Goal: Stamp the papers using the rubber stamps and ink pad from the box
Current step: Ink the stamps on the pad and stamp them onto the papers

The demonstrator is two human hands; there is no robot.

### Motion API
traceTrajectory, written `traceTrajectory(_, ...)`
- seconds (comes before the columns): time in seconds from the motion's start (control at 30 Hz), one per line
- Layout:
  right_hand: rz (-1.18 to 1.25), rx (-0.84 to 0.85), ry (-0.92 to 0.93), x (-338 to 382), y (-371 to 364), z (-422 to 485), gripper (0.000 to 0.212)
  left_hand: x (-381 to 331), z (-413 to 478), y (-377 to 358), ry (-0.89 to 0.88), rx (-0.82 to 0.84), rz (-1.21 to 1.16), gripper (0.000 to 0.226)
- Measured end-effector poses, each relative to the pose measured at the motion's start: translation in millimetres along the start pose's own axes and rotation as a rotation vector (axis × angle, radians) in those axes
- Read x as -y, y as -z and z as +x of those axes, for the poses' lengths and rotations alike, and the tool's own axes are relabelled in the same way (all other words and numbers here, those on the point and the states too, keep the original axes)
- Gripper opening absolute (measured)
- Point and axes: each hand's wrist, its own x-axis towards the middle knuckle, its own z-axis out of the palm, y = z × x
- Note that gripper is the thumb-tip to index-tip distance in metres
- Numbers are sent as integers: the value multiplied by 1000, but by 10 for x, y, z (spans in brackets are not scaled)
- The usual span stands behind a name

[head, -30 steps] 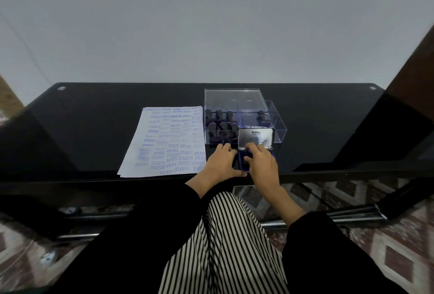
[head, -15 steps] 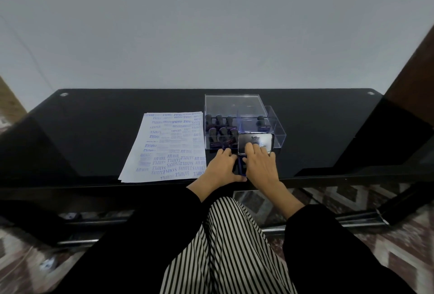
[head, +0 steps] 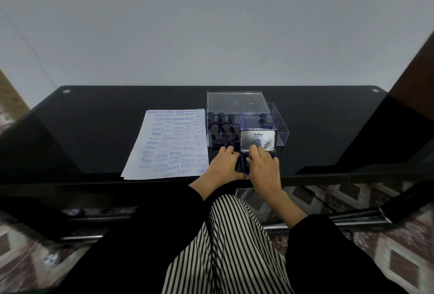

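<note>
The ink pad point(head: 244, 164) lies at the near edge of the black table, its blue base mostly hidden by my hands. Its silver lid point(head: 258, 139) stands raised behind it. My left hand point(head: 224, 164) holds the base at its near-left corner, thumb along the front edge. My right hand point(head: 264, 168) rests over the base, its straight fingers touching the lid's lower part. The stamped papers point(head: 169, 143) lie to the left. Just behind my hands, the clear box point(head: 280, 132) holds several dark rubber stamps point(head: 222, 127).
The box's clear lid point(head: 236, 102) lies behind the box. The table's point(head: 94, 129) front edge runs just under my wrists. A dark wooden post stands at the far right. My striped lap is below the table edge.
My right fingers have moved from the lid's lower edge up onto its face. The left hand stays at the base.
</note>
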Motion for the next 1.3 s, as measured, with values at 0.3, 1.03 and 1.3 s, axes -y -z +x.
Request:
traceTrajectory(0.3,71,168,23,-34,52,173,14,12,-1,-18,-6,-8,-17,69)
traceTrajectory(1.03,51,290,60,618,597,958,27,1011,-218,1036,84,-145,-107,40)
traceTrajectory(1.3,341,361,196,1443,363,1737,28,1850,-293,1262,309,-231,-74,38)
